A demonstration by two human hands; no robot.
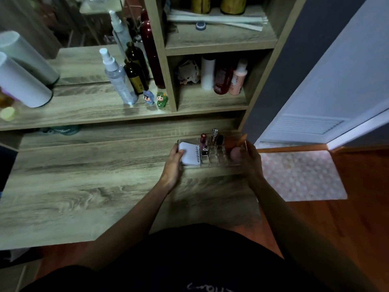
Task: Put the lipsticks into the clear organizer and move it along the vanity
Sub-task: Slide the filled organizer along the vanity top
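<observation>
The clear organizer (219, 158) rests on the wooden vanity top (84, 186) near its right end. Standing in its slots are a dark red lipstick (203, 142), a silver-capped one (214, 133) and a black one (220, 140). A white compact (190, 154) lies in its left section, and a pink sponge (234, 154) with an orange item fills the right section. My left hand (173, 165) grips the organizer's left end. My right hand (250, 160) grips its right end.
A raised shelf (84, 114) behind holds spray bottles (117, 79), dark bottles, two small figurines (155, 99) and a white cylinder (23, 81). Cubbies at the right contain more bottles (223, 76). Past the vanity's right edge are a patterned mat (301, 175) and a doorway.
</observation>
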